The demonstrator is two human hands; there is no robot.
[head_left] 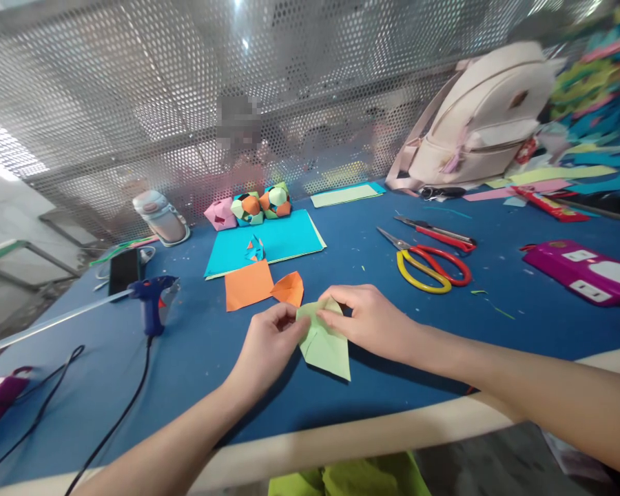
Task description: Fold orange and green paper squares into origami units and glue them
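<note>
Between my two hands is a light green sheet of paper [331, 351], partly folded, with a crease and a small flap on its face. My left hand [275, 337] pinches its left edge between thumb and fingers. On the upper right side, my right hand [362, 320] grips the same paper, thumb pressed on its face. Just beyond lie a folded orange paper piece [289, 288] and a flat orange sheet [248, 286]. Behind them a small blue and orange folded piece [255, 248] rests on a stack of blue paper [289, 234].
Scissors [424, 269] and a red-handled cutting tool [439, 234] lie to the right, near a purple power strip [579, 272]. At left are a glue gun [155, 303] with its cord, a phone [125, 272] and a bottle [161, 217]. A backpack [486, 117] stands behind.
</note>
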